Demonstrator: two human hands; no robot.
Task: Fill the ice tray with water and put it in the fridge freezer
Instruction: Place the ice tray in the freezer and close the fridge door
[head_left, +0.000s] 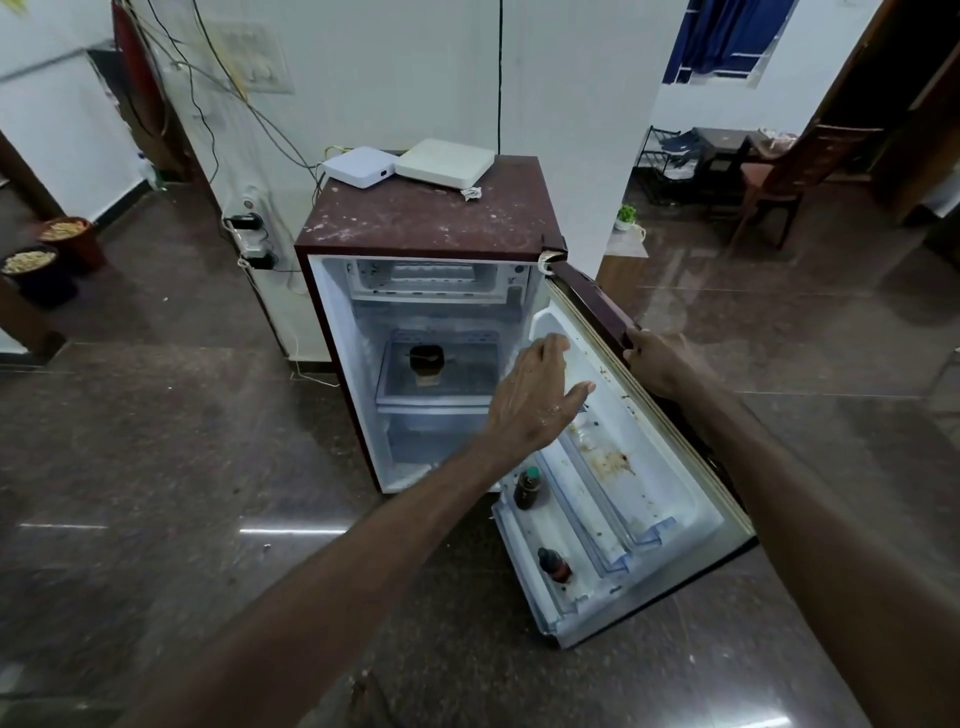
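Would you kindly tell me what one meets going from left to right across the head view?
Dark bin → plug strip on the wall → dark jar on the fridge shelf → left hand, fingers straight → right hand, holding the edge of the fridge door → wooden chair.

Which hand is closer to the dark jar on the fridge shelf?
Left. The left hand hovers open just right of the dark jar; the right hand is farther right, gripping the edge of the fridge door.
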